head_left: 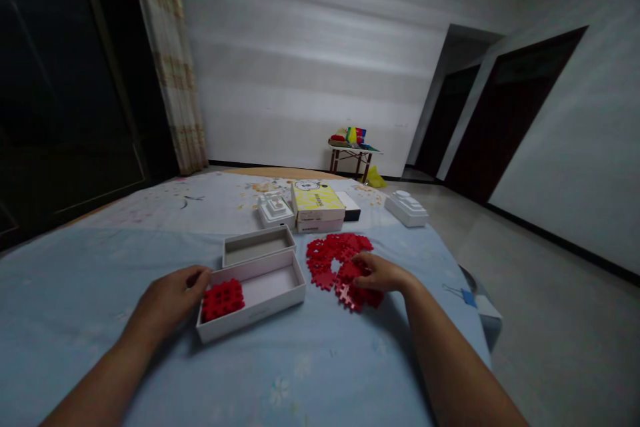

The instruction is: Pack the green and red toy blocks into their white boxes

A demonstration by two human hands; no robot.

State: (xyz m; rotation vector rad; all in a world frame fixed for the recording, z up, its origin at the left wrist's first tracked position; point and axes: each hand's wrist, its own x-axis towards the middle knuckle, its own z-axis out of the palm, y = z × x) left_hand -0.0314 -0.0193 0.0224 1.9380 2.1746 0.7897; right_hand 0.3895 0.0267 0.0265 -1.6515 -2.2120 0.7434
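Observation:
A long white open box [275, 303] stands on the table in front of me, with a block of red interlocking plastic pieces [223, 299] at its left end. My left hand [173, 293] is closed at the box's left end, thumb and forefinger at its rim. To the right of the box lies a loose pile of red toothed plastic pieces [323, 260]. My right hand [383, 273] reaches over the pile's right side, its thumb and forefinger apart and touching the pieces. The other fingers of that hand are partly hidden.
Just behind the white box lies an open box part with a grey inside [260, 245]. Farther back are a yellow printed box [317, 200], a white box with small white items [275, 210] and another white box [407, 209]. A blue flowered cloth [240, 373] covers the table.

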